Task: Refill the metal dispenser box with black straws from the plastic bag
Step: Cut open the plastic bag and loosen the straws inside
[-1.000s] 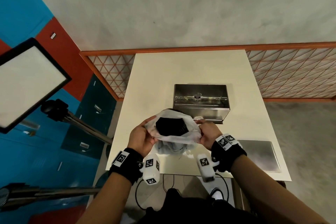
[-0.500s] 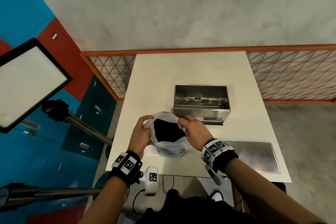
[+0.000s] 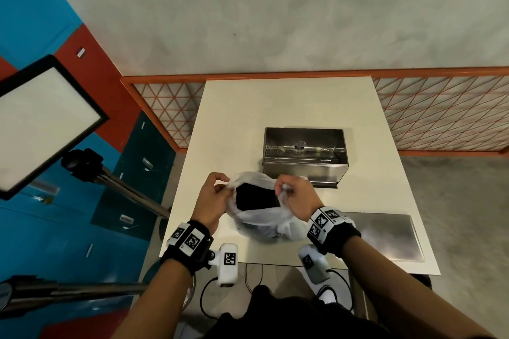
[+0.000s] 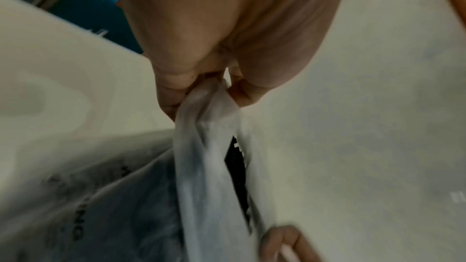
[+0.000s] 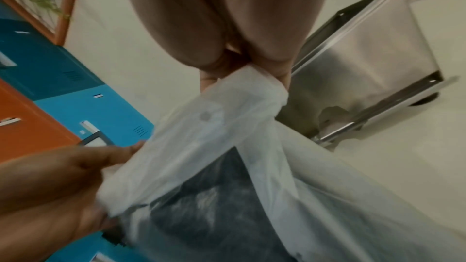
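Right hand (image 3: 294, 195) now back pinching plastic bag (image 3: 261, 217) rim; print illegible.

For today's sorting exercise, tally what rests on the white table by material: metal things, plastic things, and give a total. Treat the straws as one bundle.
Metal: 2, the dispenser box and the flat metal sheet.
Plastic: 2, the plastic bag and the bundle of black straws inside it.
Total: 4.
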`<state>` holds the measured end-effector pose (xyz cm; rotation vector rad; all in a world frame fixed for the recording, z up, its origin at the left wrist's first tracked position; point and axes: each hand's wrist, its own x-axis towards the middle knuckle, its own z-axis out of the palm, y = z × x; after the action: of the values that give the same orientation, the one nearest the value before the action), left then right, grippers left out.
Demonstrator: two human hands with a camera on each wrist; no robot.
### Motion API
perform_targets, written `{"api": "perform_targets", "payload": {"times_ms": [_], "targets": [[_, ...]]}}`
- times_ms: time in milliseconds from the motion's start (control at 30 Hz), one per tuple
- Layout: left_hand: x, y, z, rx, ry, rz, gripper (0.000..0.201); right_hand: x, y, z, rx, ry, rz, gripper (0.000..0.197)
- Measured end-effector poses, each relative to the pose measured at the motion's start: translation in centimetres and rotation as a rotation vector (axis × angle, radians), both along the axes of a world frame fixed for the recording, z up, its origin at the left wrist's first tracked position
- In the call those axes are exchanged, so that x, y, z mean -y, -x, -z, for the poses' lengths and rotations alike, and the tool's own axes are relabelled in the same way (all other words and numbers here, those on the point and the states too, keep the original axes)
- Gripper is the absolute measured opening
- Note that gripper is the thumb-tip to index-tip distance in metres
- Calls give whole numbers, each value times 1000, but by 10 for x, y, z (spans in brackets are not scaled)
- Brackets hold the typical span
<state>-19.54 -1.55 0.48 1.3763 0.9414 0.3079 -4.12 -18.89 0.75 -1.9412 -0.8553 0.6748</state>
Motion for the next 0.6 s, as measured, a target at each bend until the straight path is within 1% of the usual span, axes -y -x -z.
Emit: {"api": "perform_targets", "payload": {"times_ms": [100,167,233,267,333,400,433,533,600], "targets": [[1,5,-1,-13,157,-28,31,9,-14,2,20,112,83,48],[5,6,0,-12,192,3,35,10,-16,5,29,128,91,53],[9,6,1,-19,158,23,37,7,-14,4,60,125,92,54],[10,6,1,-36,125,32,37,6,-13,2,91,118,69,50],[12,6,1,-79,62,52,33,5,-9,-1,159,86,-25,46],[15,4,-2,-115,40,82,27,4,-4,-4,204,89,-117,48],[17,3,-3,-106,36,108,23,3,-2,-7,219,98,-142,49],[21,3,-4,-86,-32,248,21,0,1,-12,205,115,-106,46],[21,4,2,-125,-130,329,20,-2,1,-14,183,116,-52,49]]}}
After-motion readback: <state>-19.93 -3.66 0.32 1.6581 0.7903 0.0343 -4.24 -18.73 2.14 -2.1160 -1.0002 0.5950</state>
